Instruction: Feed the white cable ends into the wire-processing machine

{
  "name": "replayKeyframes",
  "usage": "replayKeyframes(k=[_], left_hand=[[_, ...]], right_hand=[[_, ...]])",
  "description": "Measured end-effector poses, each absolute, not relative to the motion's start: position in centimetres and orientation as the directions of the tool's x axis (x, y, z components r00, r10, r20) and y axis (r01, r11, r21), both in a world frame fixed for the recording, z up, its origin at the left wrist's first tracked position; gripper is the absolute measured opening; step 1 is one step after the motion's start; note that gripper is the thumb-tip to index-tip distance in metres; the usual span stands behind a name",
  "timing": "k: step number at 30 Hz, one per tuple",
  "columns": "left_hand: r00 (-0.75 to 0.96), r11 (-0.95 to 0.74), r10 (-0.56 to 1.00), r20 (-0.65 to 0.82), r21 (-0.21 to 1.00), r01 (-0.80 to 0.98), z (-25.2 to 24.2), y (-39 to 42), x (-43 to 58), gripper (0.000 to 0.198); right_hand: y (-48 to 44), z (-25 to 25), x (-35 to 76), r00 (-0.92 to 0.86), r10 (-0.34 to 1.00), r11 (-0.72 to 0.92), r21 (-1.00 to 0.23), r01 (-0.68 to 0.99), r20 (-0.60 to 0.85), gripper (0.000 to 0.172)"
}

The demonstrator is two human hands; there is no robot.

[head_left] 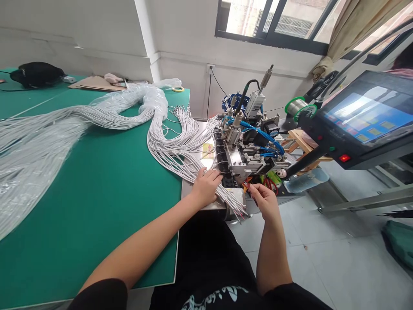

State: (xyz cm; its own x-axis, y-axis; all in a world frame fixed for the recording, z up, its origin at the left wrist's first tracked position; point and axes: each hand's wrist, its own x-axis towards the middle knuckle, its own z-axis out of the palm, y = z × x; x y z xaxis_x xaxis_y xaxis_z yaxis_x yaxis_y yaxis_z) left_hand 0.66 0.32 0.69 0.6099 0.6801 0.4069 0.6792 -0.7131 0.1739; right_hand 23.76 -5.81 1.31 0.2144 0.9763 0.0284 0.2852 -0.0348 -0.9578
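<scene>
My left hand point(207, 188) lies over a bundle of thin white cables point(169, 150), its fingers curled down onto them at the front edge of a bench-top machine point(238, 150). The loose cable ends point(237, 206) poke out past that hand, some with dark or reddish tips. Just right of these ends, my right hand point(264, 200) is closed in a pinch beside an orange-and-red tool point(247, 184) at the machine's lower corner. What sits between its fingertips is too small to make out.
Plastic-wrapped cables point(48, 142) spread over the green table point(129, 206). A monitor point(364, 120) on an arm stands at right, near a solder wire spool point(300, 108). Red-handled scissors point(271, 185) and a clear plastic bin point(306, 181) are beside the machine.
</scene>
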Motion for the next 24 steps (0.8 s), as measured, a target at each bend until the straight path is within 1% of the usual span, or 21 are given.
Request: replayKeyframes(k=[2,5,10,13,20,24], left_hand=[[0.616,-0.722,0.669,0.416,0.168,0.671,0.7,0.3,0.6,0.054],[0.634,-0.752,0.629,0.451,0.146,0.643,0.8,0.3,0.6,0.047],[0.654,-0.795,0.552,0.518,0.089,0.6,0.8,0.4,0.4,0.036],[0.665,-0.808,0.526,0.531,0.067,0.586,0.8,0.4,0.3,0.035],[0.667,-0.82,0.485,0.565,0.029,0.572,0.7,0.4,0.3,0.028],[0.671,-0.829,0.472,0.571,0.031,0.558,0.7,0.5,0.3,0.025]], right_hand=[[-6.1,1.9,23.3,0.205,0.976,-0.005,-0.939,0.343,0.07,0.036],[-6.3,2.7,22.5,0.156,0.982,0.031,-0.901,0.433,0.108,0.034],[-6.5,3.5,21.2,-0.016,0.996,0.08,-0.852,0.518,0.084,0.032],[-6.4,3.5,20.8,-0.081,0.994,0.101,-0.819,0.564,0.067,0.03],[-6.3,4.1,20.6,-0.203,0.972,0.221,-0.776,0.591,0.123,0.02],[-6.2,3.9,20.4,-0.165,0.97,0.241,-0.758,0.606,0.176,0.019]])
